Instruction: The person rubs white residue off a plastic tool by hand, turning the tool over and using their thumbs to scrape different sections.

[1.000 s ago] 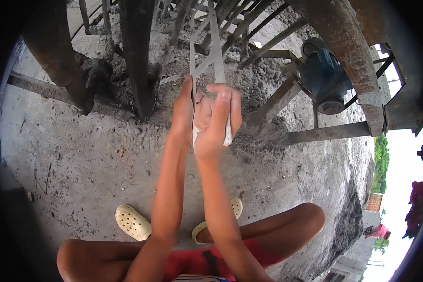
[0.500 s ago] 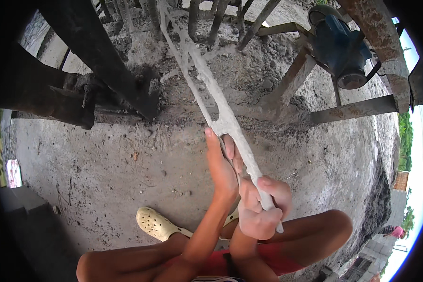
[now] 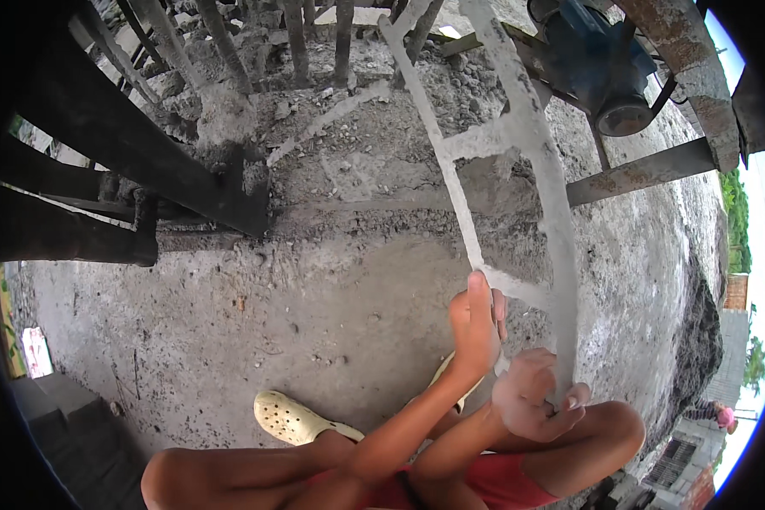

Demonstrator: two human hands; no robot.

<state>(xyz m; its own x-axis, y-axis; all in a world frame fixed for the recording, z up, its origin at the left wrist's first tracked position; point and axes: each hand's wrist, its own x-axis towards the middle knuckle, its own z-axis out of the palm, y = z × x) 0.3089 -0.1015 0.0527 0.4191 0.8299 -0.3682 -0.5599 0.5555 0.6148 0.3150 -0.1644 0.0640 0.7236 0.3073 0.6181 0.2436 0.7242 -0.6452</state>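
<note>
A long, ladder-like frame (image 3: pixel 554 221), coated in pale grey cement dust, slants away from me with two rails and short cross bars. My left hand (image 3: pixel 474 323) is closed round its thinner left rail, thumb up, just by a cross bar. My right hand (image 3: pixel 531 395), slightly blurred, curls its fingers about the near end of the wider right rail, lower and to the right of the left hand. The frame's far end runs out of view at the top.
Dark metal beams (image 3: pixel 136 127) stand at the left. Upright bars (image 3: pixel 343 42) line the far side over rubble. A blue motor (image 3: pixel 591 64) sits on a rusty frame at the upper right. Grey blocks (image 3: pixel 59 395) lie at lower left. A clog (image 3: pixel 297 416) is on my foot.
Both hands have moved right with the frame. It has turned from nearly edge-on to show its rails spread apart. My right hand's grip looks looser and lower.
</note>
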